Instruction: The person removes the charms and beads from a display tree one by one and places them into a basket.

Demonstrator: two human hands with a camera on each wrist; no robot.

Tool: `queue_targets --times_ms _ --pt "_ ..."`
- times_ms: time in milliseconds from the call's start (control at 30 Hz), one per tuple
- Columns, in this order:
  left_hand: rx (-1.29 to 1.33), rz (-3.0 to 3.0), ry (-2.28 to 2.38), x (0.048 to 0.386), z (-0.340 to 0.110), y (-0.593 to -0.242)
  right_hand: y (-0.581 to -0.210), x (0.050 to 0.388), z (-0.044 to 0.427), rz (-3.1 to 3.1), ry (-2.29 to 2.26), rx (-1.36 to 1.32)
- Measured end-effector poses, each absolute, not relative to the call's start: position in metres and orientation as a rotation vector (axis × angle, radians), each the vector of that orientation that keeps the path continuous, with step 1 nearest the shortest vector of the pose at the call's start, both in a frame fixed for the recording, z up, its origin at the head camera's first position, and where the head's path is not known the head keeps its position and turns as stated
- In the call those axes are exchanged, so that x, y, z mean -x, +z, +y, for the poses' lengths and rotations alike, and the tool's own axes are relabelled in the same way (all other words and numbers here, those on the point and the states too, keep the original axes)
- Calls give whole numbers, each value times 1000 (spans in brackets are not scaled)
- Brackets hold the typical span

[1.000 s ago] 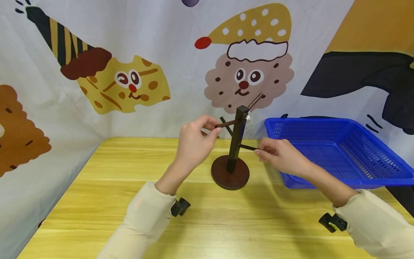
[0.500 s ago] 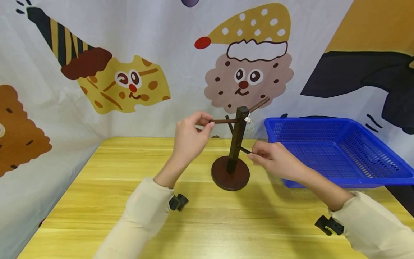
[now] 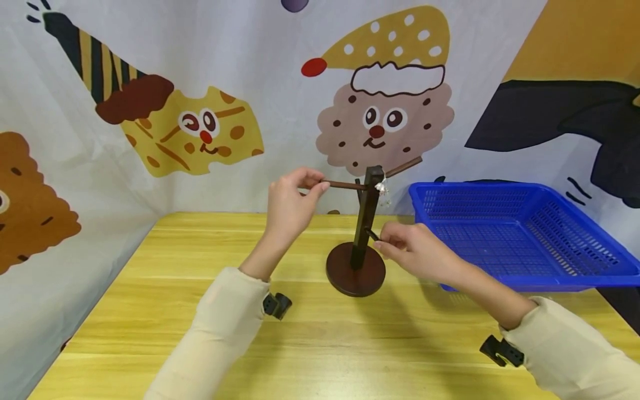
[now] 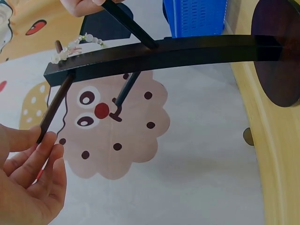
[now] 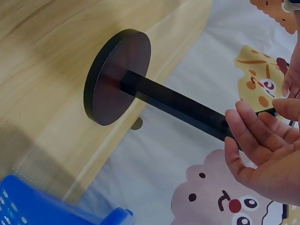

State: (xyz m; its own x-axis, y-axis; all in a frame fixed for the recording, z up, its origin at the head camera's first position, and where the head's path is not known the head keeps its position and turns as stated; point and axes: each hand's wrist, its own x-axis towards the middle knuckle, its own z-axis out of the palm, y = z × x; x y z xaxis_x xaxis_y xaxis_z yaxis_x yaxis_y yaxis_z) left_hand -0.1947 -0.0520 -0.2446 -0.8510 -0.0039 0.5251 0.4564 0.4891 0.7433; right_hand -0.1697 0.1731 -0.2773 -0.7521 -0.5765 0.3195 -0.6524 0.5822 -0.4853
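A dark wooden stand with a round base is upright on the table, with several pegs sticking out of its post. My left hand pinches the outer end of the upper left peg between thumb and fingers. Lower down, my right hand pinches the end of a lower peg pointing toward me. A bracelet with white beads hangs on the other upper peg, close to the post. In the right wrist view, the fingers partly hide the pegs.
A blue plastic basket stands to the right of the stand, near the right forearm. The wood-grain table ends at a cloth backdrop printed with cartoon figures. A small black device sits at each wrist.
The stand has turned on its base: the lower peg now points more toward me, the upper right peg further right. My left hand shifted slightly left and up, my right hand left and down.
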Motion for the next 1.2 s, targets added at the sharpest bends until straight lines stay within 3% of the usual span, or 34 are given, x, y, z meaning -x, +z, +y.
queue_targets --times_ms 700,1200 --pt "359 -2296 -1364 204 -58 -245 -261 171 171 -2691 837 -1038" --pt "369 -2291 -1363 204 -59 -246 -242 187 186 -2710 744 -872"
